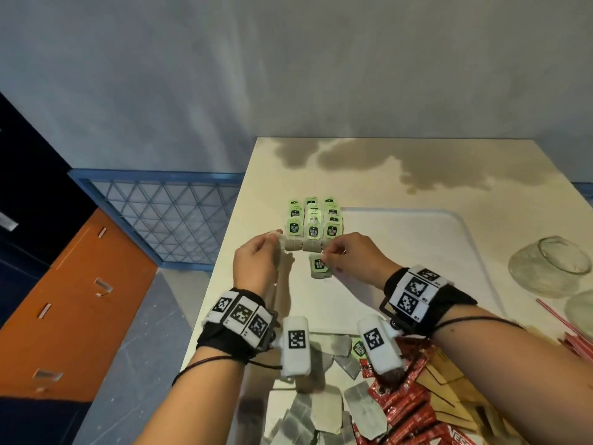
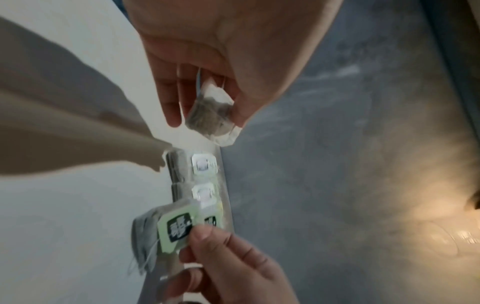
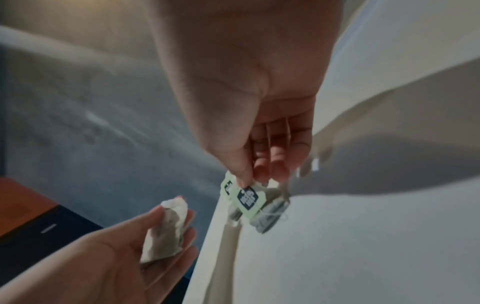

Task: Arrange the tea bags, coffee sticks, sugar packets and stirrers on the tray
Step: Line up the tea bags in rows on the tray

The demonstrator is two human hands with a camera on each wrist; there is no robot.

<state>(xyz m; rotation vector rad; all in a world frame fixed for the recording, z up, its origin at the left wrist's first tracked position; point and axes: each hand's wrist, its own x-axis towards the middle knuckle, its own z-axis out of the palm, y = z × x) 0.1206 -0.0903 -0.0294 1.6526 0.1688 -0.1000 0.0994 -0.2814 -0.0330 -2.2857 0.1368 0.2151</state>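
Rows of tea bags with green tags (image 1: 312, 223) lie at the far left corner of the white tray (image 1: 417, 252). My left hand (image 1: 256, 261) holds a bare tea bag (image 2: 211, 115) between thumb and fingers, just left of the rows; the same tea bag (image 3: 166, 228) shows in the right wrist view. My right hand (image 1: 346, 255) pinches the green tag (image 1: 319, 264) of another tea bag (image 3: 270, 214), which hangs low over the tray in front of the rows. Its tag (image 2: 176, 228) faces the left wrist camera.
Near me lie loose tea bags (image 1: 324, 409), red coffee sticks (image 1: 404, 409) and tan packets (image 1: 449, 383). Red stirrers (image 1: 571, 329) and two glass jars (image 1: 552, 264) sit at the right. The table's left edge drops to a grey floor, with an orange cabinet (image 1: 80, 303) beyond.
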